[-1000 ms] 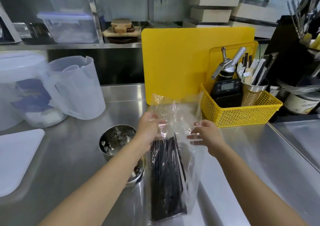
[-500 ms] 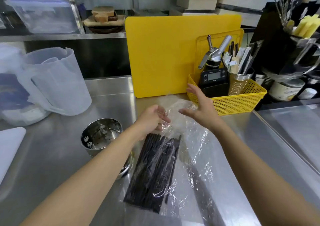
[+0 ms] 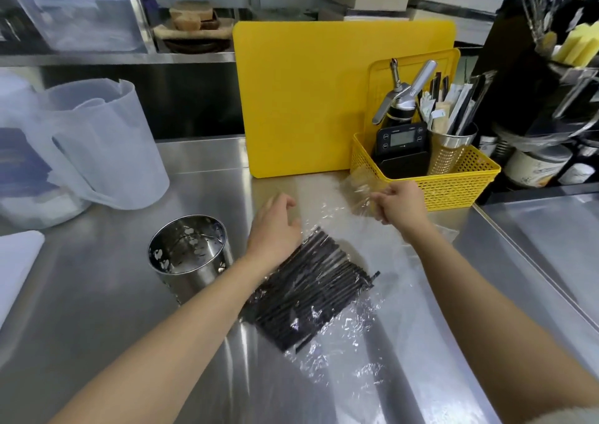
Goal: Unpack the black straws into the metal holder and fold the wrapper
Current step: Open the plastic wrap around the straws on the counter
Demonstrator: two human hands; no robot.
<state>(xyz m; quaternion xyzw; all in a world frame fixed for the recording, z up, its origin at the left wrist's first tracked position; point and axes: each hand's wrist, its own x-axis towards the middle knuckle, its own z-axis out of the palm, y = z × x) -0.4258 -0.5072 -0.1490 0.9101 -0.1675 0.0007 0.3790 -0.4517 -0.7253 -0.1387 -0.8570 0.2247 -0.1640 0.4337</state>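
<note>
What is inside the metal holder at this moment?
No straws show in the metal holder; only its shiny, perforated inner wall is visible. The rim hides its near inside. The black straws lie in the wrapper beside it.

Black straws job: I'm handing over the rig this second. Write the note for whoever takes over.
Left hand: open, over the far end of the black straws; contact unclear.
Right hand: pinches the wrapper at its open end, near the yellow basket.
Straws lie inside the wrapper on the counter; metal holder stands upright beside them, empty.
Done: nothing unpacked.
To do: pull straws out, stand them in the holder, fold the wrapper.
</note>
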